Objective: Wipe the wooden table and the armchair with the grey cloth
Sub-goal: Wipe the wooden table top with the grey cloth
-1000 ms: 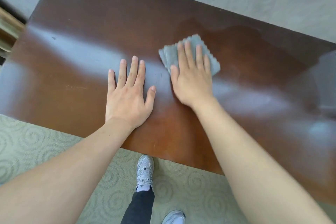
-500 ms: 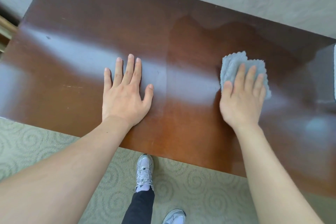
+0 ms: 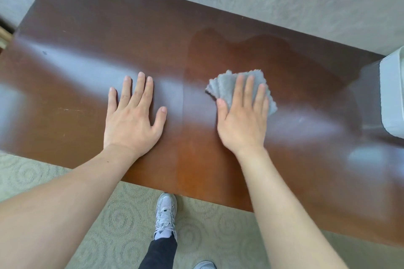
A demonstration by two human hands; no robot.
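Head view: right hand (image 3: 242, 120) lies flat, fingers straight and together, pressing the grey cloth (image 3: 225, 85) onto the wooden surface (image 3: 109, 35). No curled grip, palm down, thumb at the cloth's left edge. Cloth is folded, its scalloped edges sticking out past the fingertips and on both sides; sits right of centre on the surface. Left hand (image 3: 133, 118) flat too, fingers spread wide, holding nothing, palm on the bare wood, apart from the cloth. Damp-looking sheen patch beyond the cloth. White container (image 3: 392, 96) at the right edge. Below: patterned carpet (image 3: 122, 220), grey sneaker (image 3: 165, 212), dark trouser leg (image 3: 159, 253).
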